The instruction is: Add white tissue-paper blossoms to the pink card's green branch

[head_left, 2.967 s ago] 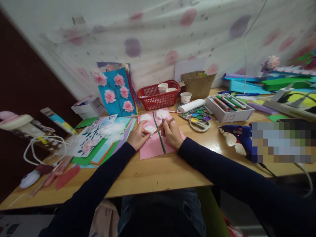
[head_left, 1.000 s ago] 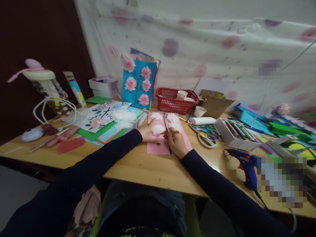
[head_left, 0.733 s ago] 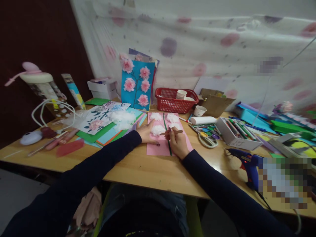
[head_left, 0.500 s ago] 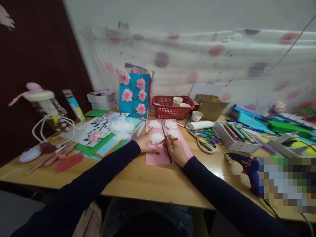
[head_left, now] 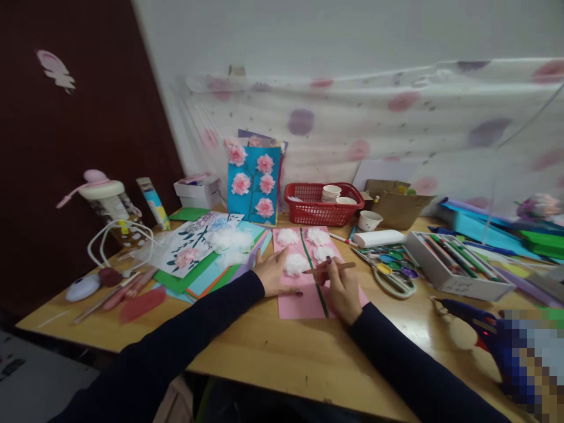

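A pink sheet (head_left: 291,305) lies on the table, with a long green stem strip (head_left: 320,296) down its middle and several white cotton tufts (head_left: 296,265) on both sides. My left hand (head_left: 272,274) is spread over the sheet's left edge, its fingers apart around the lower left tuft. In my right hand (head_left: 343,288), above the right half of the sheet, is a thin brown stick (head_left: 345,266), perhaps a pencil. Its tip points left, close to the lower left tuft. Whether the tip touches the cotton cannot be made out.
Behind stand a blue flower card (head_left: 253,194) and a red basket (head_left: 324,217) with cups. To the right are scissors (head_left: 395,284), a box of pens (head_left: 458,279) and a blue glue gun (head_left: 471,314). Coloured papers (head_left: 176,285) and loose cotton (head_left: 231,241) lie left.
The whole view has shifted, so the table's things appear further right and lower. The brown stick now shows more clearly, pointing left. Both hands remain at the pink sheet.
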{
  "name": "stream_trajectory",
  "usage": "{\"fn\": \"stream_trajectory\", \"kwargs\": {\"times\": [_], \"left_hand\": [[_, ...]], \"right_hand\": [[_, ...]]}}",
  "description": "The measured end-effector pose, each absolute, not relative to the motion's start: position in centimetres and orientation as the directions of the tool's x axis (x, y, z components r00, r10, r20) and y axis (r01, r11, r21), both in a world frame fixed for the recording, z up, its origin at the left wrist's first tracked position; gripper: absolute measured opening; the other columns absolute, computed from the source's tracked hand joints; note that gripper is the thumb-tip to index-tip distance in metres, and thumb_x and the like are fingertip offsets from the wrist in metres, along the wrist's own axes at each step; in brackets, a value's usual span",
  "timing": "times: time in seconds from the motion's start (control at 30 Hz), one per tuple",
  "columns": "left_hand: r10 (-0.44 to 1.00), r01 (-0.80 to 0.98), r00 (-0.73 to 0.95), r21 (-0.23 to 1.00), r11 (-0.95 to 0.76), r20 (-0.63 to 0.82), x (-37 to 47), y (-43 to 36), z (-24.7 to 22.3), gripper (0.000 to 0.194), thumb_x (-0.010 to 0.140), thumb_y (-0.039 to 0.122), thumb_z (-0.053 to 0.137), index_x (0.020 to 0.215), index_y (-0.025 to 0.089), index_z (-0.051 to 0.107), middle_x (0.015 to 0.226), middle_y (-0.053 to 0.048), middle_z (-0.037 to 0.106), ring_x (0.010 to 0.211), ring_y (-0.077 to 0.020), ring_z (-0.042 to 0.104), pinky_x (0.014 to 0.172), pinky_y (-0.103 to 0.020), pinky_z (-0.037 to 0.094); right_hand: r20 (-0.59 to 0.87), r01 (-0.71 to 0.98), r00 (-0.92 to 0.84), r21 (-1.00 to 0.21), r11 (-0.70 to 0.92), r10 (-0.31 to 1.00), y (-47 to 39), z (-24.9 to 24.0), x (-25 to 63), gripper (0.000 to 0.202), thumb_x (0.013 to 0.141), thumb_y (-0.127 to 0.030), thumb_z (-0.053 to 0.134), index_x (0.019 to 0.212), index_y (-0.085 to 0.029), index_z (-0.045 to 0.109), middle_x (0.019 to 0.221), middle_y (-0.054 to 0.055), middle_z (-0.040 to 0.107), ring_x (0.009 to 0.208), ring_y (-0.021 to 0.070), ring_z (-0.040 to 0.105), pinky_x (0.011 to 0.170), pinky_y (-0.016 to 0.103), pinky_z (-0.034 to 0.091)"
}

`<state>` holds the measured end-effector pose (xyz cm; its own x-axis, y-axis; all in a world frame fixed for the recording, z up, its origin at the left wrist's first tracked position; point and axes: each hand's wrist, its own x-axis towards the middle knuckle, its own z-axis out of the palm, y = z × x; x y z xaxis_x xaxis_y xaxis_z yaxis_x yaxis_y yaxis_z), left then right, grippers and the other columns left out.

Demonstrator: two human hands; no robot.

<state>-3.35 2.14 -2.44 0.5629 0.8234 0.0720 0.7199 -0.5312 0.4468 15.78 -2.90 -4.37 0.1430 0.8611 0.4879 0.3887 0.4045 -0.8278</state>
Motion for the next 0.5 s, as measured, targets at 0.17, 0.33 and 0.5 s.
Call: {"fn": "stream_trajectory", "kwargs": {"times": [0.17, 0.33, 0.5], "left_hand": [[0.867, 0.719, 0.44, 0.486, -0.496, 0.233, -7.0, 6.1, 1.0, 0.038, 0.082, 0.032, 0.059, 0.118, 0.02, 0.058, 0.125, -0.011, 0.063, 0.119, -0.0282, 0.055, 0.108, -0.046, 0.028], [0.923, 0.77, 0.248, 0.518, -0.373, 0.295, -11.7, 12.7, 2.6, 0.036, 0.075, 0.008, 0.055, 0.11, 0.018, 0.058, 0.096, -0.005, 0.072, 0.092, -0.0209, 0.067, 0.091, -0.033, 0.047], [0.943, 0.759, 0.191, 0.568, -0.318, 0.272, -11.8, 14.8, 0.0, 0.04, 0.066, 0.011, 0.068, 0.105, 0.017, 0.059, 0.089, -0.007, 0.072, 0.087, -0.025, 0.068, 0.088, -0.037, 0.048]], "right_hand": [[0.394, 0.175, 0.264, -0.917, 0.359, 0.88, -3.1, -3.6, 16.3, 0.045, 0.089, -0.057, 0.042, 0.074, -0.018, 0.059, 0.053, 0.003, 0.06, 0.046, 0.0164, 0.056, 0.049, 0.03, 0.046], [0.378, 0.144, 0.277, -0.925, 0.351, 0.883, -3.0, -3.4, 17.0, 0.043, 0.09, -0.054, 0.045, 0.075, -0.017, 0.061, 0.056, 0.005, 0.062, 0.049, 0.0181, 0.058, 0.052, 0.033, 0.048], [0.363, 0.157, 0.267, -0.93, 0.331, 0.893, -2.9, -3.3, 17.0, 0.043, 0.09, -0.054, 0.045, 0.073, -0.018, 0.062, 0.056, 0.005, 0.062, 0.049, 0.0184, 0.057, 0.049, 0.033, 0.047]]}}
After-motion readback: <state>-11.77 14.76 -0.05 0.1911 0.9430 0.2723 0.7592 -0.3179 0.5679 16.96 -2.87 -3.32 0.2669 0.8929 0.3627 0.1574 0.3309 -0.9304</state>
